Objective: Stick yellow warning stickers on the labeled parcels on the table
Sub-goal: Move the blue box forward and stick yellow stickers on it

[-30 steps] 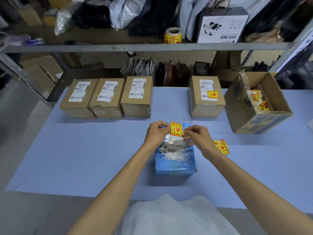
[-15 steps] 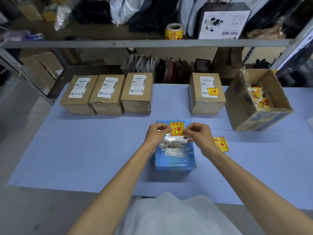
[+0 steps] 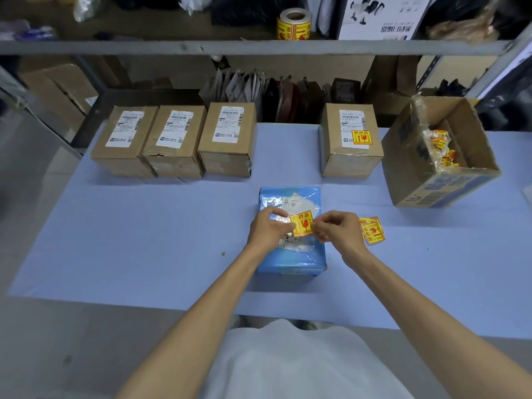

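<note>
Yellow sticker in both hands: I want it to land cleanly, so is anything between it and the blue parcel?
Nothing visible. The yellow sticker, pinched by the left hand and right hand, sits directly over the blue parcel.

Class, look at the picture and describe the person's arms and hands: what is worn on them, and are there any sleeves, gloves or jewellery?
The left hand and right hand are bare: no gloves, and no rings or watch that I can see. The left forearm and right forearm are uncovered, with no sleeve in view. A white top shows at the bottom edge.
</note>
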A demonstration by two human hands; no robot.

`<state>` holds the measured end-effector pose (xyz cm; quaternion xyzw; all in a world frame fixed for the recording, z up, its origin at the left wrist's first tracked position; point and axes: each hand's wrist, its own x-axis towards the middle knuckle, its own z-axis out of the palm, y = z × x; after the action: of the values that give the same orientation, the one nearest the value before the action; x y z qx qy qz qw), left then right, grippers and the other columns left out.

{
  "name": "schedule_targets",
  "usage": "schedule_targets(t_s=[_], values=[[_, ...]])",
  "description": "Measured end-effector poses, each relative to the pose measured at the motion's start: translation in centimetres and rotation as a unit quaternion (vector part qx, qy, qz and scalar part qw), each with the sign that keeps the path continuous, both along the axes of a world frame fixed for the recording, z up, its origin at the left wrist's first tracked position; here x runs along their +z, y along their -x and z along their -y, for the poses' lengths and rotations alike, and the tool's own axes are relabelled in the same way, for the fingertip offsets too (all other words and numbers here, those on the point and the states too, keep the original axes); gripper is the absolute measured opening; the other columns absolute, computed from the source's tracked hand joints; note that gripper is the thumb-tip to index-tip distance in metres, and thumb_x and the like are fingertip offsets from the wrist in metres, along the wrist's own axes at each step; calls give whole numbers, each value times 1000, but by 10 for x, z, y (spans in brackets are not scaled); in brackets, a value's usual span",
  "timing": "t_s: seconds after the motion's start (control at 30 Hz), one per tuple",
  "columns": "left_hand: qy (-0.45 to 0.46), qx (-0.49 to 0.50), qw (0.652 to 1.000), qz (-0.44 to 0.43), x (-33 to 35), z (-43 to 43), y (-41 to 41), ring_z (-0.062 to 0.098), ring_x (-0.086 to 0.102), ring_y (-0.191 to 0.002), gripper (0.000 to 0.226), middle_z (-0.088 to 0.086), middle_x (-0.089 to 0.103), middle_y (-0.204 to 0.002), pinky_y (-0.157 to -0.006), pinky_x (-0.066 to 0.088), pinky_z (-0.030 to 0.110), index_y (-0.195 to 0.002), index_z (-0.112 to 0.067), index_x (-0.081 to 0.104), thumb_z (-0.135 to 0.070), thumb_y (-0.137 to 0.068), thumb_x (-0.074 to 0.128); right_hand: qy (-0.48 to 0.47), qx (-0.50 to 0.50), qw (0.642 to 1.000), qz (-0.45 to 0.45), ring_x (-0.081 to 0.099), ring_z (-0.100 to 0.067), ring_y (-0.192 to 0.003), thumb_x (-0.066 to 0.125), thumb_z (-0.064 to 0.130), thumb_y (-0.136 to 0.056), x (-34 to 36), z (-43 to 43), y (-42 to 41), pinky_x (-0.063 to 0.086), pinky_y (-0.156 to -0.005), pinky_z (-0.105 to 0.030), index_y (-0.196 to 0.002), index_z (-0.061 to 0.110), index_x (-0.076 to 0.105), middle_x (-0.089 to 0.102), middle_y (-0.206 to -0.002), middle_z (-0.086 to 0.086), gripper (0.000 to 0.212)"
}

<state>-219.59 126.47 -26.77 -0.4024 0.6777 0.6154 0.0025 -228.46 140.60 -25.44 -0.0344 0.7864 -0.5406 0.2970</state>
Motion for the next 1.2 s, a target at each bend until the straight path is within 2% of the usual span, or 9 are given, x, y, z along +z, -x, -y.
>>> schedule_targets(t_s=[0.07,0.13,0.4,0.53,0.63,0.7,0.87,1.07,1.2], values=[[-17,7,1000,12,-3,-2,-4,17,64,-76,32,3,69,-88,-56,42,25,-97,-18,54,-17,-76,78,-12,5,1000,5,59,-15,-53,69,-2,-80,-5,-4,-3,51,-53,-23,-73,4,69,65,-65,-11,9],[-4,7,1000,19,-4,-5,-7,12,62,-73,33,-2,65,-82,-58,43,23,-97,-16,52,-17,-76,78,-30,9,1000,3,59,-14,-52,70,0,-80,-9,-6,-6,49,-51,-21,-71,6,68,65,-63,-10,11],[51,-2,998,42,-16,-13,-9,9,57,-70,33,3,66,-88,-52,35,19,-92,-15,50,-22,-77,78,-49,14,998,-24,57,-2,-42,68,0,-80,-14,-11,-13,39,-40,-9,-69,5,66,64,-60,-10,12],[69,-6,997,46,-21,-16,-10,19,63,-85,34,6,69,-92,-59,43,25,-92,-15,50,-24,-76,78,-68,19,997,-33,61,-10,-51,69,4,-80,-17,-12,-12,39,-41,-11,-66,10,64,65,-62,-7,16],[91,-15,995,45,-24,-17,-9,22,64,-88,33,4,68,-82,-71,47,32,-89,-15,49,-24,-76,78,-74,23,996,-46,61,-13,-51,69,3,-78,-19,-12,-12,40,-41,-13,-64,9,64,65,-60,-7,15],[104,-23,993,45,-24,-17,-8,21,64,-86,32,2,67,-75,-74,48,33,-86,-17,49,-23,-77,78,-81,29,995,-57,61,-13,-50,68,3,-77,-18,-11,-12,40,-42,-12,-63,8,64,65,-60,-7,15],[106,-28,993,45,-27,-16,-8,23,66,-82,34,1,66,-71,-73,49,36,-77,-22,46,-24,-75,80,-114,55,989,-82,61,-14,-57,68,2,-75,-19,-10,-11,48,-54,-21,-66,7,67,67,-64,-7,10],[113,-32,992,42,-31,-15,-8,21,67,-81,37,5,71,-75,-74,51,39,-75,-23,45,-27,-72,81,-137,71,982,-111,59,-12,-60,71,5,-72,-24,-10,-10,45,-55,-23,-69,4,71,69,-66,-6,3],[117,-32,992,37,-31,-15,-9,24,66,-78,38,3,67,-72,-67,48,35,-73,-23,44,-27,-72,82,-146,76,978,-127,61,-13,-62,71,6,-74,-27,-9,-11,45,-56,-22,-69,8,70,69,-67,-4,6]])
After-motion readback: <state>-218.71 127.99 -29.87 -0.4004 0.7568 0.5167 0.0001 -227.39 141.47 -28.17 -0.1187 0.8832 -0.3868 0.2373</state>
